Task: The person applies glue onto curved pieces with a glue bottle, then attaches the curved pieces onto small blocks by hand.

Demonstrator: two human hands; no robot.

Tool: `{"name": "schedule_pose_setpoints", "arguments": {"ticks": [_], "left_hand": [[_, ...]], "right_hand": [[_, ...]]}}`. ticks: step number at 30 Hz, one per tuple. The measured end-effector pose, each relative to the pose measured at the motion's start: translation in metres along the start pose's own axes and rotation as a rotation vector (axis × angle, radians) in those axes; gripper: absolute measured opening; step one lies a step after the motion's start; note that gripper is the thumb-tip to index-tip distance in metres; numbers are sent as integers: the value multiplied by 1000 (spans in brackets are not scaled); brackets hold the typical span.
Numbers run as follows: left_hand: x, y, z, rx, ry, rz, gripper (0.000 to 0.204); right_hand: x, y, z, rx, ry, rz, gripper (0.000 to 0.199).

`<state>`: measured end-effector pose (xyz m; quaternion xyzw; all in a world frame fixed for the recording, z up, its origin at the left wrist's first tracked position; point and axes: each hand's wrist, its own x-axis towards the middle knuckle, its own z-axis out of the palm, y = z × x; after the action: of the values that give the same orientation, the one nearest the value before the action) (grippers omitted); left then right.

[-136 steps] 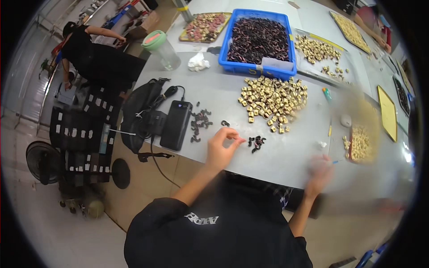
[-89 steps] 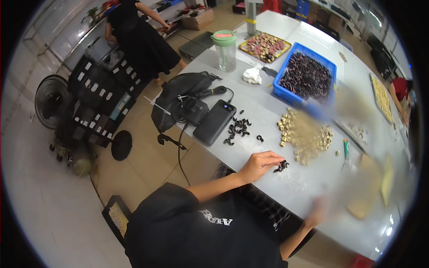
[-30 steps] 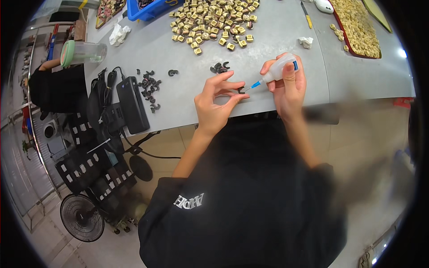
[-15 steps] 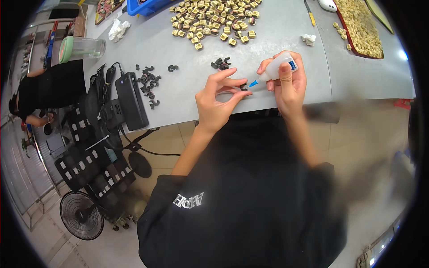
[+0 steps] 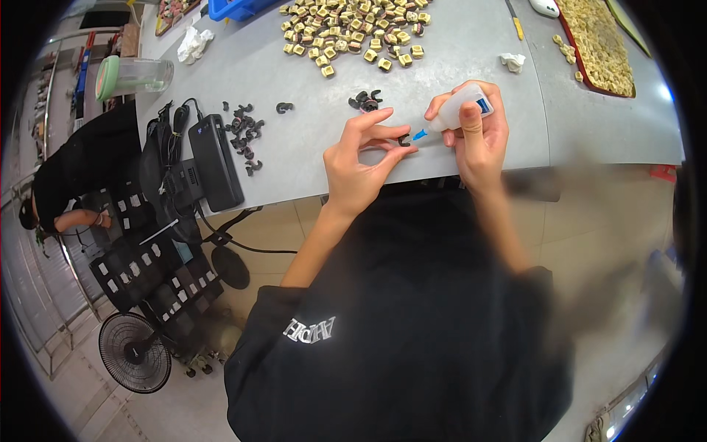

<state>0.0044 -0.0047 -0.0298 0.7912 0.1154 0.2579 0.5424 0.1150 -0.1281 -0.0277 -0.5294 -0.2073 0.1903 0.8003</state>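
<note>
Between the thumb and fingers of my left hand is a small black C-shaped piece, its open side turned to the right. My right hand is wrapped round a translucent white squeeze bottle, tilted so that its blue nozzle tip points down and left, close to the piece. Whether the tip touches it, I cannot tell. Just beyond my left fingers lies a small cluster of similar black pieces. More loose black pieces lie farther left, with a single one apart from them.
Many small cream-and-dark blocks are heaped at the back. A red-rimmed tray of pale pieces stands far right, near a yellow-handled tool and crumpled tissue. To the left are a black device, a jar and another person.
My hands keep nearly the same pose, bottle tip beside the black piece. At the left, the other person has bent lower, an arm reaching toward the dark trays.
</note>
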Motion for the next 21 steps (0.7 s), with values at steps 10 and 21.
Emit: {"name": "schedule_pose_setpoints", "arguments": {"ticks": [10,21], "left_hand": [[4,2,-1,197,-96,17,53],[8,-1,5,308,-69,121,48]], "right_hand": [[2,0,-12,107,73,31,37],[-3,5,-11,-7,48,-105,40]]}}
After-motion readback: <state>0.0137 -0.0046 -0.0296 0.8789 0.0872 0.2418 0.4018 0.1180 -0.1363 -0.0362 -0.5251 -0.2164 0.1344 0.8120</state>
